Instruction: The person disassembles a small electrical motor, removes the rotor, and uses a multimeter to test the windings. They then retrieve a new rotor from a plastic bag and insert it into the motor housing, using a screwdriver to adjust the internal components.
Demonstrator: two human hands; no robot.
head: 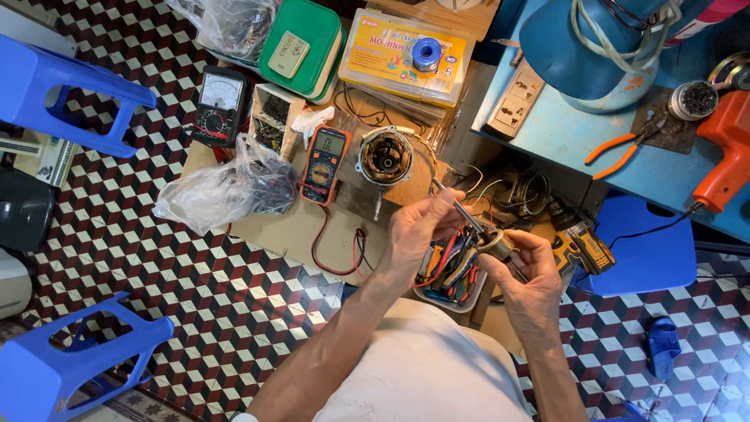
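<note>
While left hand (414,230) steadies a screwdriver (461,209), right hand (531,262) holds a coil (495,244).

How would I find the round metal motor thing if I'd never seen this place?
Start at the brown cardboard sheet spread on the patterned floor. Near its middle lies an orange digital meter, and the motor sits just right of it. It is the only round, silvery piece there, with a dark hollow centre and a thin shaft poking out.
</note>
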